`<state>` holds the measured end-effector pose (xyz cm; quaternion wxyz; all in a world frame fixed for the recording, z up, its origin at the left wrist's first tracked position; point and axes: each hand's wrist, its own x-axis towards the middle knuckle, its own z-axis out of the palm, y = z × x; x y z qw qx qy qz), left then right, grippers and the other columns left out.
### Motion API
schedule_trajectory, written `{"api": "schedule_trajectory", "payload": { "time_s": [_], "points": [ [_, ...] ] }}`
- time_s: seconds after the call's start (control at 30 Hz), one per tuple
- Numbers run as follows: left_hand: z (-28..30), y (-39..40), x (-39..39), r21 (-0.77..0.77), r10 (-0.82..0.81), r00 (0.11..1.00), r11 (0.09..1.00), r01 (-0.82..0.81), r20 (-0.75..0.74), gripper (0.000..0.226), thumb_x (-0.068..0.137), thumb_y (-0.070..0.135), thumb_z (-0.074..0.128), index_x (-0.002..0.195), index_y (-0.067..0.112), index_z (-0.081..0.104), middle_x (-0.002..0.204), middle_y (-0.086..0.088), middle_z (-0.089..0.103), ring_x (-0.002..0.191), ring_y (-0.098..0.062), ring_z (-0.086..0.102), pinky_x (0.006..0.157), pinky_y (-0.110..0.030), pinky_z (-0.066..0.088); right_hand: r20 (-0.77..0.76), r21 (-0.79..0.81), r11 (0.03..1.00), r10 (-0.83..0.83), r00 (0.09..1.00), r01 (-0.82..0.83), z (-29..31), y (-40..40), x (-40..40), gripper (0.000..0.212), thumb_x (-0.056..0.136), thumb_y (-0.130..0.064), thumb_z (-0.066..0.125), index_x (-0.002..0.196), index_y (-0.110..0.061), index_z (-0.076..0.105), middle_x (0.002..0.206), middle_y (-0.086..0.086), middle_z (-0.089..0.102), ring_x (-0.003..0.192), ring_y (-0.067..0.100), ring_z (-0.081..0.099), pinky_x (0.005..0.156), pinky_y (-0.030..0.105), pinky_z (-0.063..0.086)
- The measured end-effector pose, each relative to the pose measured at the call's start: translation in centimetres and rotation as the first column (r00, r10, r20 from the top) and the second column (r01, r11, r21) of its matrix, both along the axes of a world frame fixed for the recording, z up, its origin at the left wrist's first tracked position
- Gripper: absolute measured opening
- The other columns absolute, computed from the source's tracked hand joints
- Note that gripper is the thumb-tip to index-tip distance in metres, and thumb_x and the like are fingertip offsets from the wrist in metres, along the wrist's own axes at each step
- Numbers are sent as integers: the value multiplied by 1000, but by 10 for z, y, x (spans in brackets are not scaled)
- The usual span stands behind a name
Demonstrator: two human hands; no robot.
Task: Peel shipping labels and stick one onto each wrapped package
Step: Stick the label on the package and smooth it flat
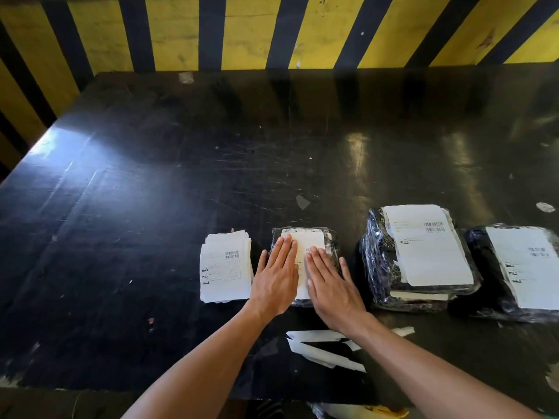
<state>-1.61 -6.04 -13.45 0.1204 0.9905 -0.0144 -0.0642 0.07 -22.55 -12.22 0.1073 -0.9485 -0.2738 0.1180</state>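
A small black plastic-wrapped package (331, 252) lies on the dark table near the front edge, with a white shipping label (311, 241) on top. My left hand (276, 279) and my right hand (332, 285) both lie flat, palms down, on that label, fingers together. To the left of the package sits a stack of white labels (225, 266) with barcodes. At the right lies a taller wrapped package (378, 267) carrying a label (429, 243). A further labelled package (490, 267) sits at the far right, partly cut off by the frame edge.
Strips of peeled white backing paper (320, 347) lie near the table's front edge, under my right forearm. A yellow and black striped wall (272, 31) runs along the far side and the left. Small paper scraps dot the black tabletop (181, 176).
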Motion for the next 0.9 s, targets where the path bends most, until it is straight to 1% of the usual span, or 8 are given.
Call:
{"api": "schedule_trajectory", "payload": {
  "time_s": [0.13, 0.23, 0.3, 0.43, 0.5, 0.7, 0.83, 0.9],
  "points": [
    [1, 1, 0, -11, 2, 1000, 1000, -2, -5, 57, 106, 35, 15, 157, 19, -5, 164, 3, -15, 150, -15, -18, 125, -47, 5, 74, -7, 1000, 24, 997, -23, -9, -27, -16, 56, 104, -37, 13, 156, -18, 8, 165, -3, 1, 151, 10, -7, 120, 45, -4],
    [1, 1, 0, -3, -3, 1000, 1000, 3, -20, 59, 105, 37, 14, 157, 19, -8, 164, 4, -18, 150, -15, -20, 125, -47, 4, 31, -29, 999, 18, 999, -18, -6, -33, -22, 57, 103, -37, 10, 156, -20, -1, 164, -7, -10, 149, 7, -16, 120, 44, -9],
    [1, 1, 0, -4, 1, 1000, 1000, -1, -27, 58, 105, 37, 14, 157, 20, -9, 163, 4, -19, 150, -14, -20, 125, -47, 5, 25, -15, 1000, 12, 1000, -12, -2, -29, -21, 59, 102, -39, 8, 156, -19, -1, 163, -6, -11, 149, 7, -17, 119, 44, -11],
    [1, 0, 1, -7, 11, 1000, 1000, -11, -30, 58, 107, 34, 18, 157, 20, -7, 164, 4, -17, 150, -14, -19, 124, -48, 8, 64, -2, 997, 81, 995, -81, -3, -16, -21, 59, 103, -39, 15, 157, -18, 6, 164, -4, -5, 151, 11, -11, 119, 49, -4],
    [1, 0, 1, -12, 14, 999, 1000, -14, -32, 58, 107, 35, 19, 157, 20, -6, 164, 5, -16, 150, -13, -18, 124, -49, 10, 95, -7, 993, 114, 989, -114, -7, -16, -27, 59, 102, -38, 23, 157, -16, 13, 165, -1, 5, 152, 13, -1, 118, 50, 3],
    [-1, 4, 3, -50, 4, 999, 999, -7, -48, 58, 106, 39, 14, 158, 22, -5, 165, 6, -15, 151, -13, -17, 124, -48, 8, 132, -86, 978, 202, 970, -192, -16, -60, -44, 61, 101, -35, 34, 156, -14, 20, 165, 1, 13, 152, 14, 6, 118, 50, 12],
    [3, 4, 4, -32, 3, 997, 999, -5, -72, 58, 106, 39, 15, 158, 21, -5, 165, 5, -16, 150, -13, -19, 124, -49, 4, 110, -42, 979, 202, 973, -199, -10, -70, -47, 56, 102, -34, 33, 154, -16, 26, 164, -1, 19, 152, 12, 11, 118, 46, 13],
    [9, 3, 9, 9, -24, 997, 1000, 25, -67, 59, 106, 36, 18, 158, 20, -4, 166, 1, -14, 151, -16, -18, 124, -50, 0, 92, 2, 987, 158, 983, -159, -6, -63, -42, 56, 102, -36, 30, 155, -18, 25, 164, -3, 17, 152, 9, 7, 120, 44, 10]
  ]
}}
